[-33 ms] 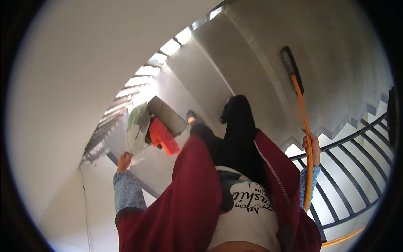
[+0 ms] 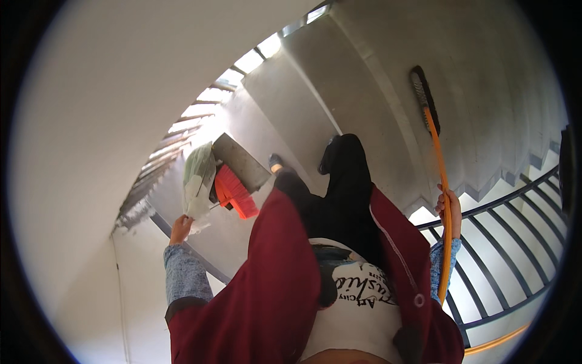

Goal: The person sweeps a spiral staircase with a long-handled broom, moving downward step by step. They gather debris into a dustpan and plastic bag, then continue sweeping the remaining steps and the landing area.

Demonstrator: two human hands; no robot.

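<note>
Two hands: left hand (image 2: 180,230) and right hand (image 2: 453,207) are both occupied, neither one is released.
Left hand: fingers are pinched on the lower end of a pale bag (image 2: 200,173); whether they also grasp a thin rod there, I cannot tell.
Right hand: it is clenched around the orange handle (image 2: 447,246), beside the dark railing (image 2: 496,204).
Broom head: the dark broom head (image 2: 423,91), at the far end of this handle, is over the stairs (image 2: 357,85); whether it touches, I cannot tell.
Grey pan: the grey dustpan (image 2: 244,159) is between the bag and the legs, in front of the left hand.
Red brush: the red brush (image 2: 235,191) is just beside this pan, and it is what changes most; its bristles now show as a fan, while a moment ago they look flatter and blurred.
Meaning: only a small swing, I judge; both holds remain the same, and the broom head stays almost at its place.
</note>
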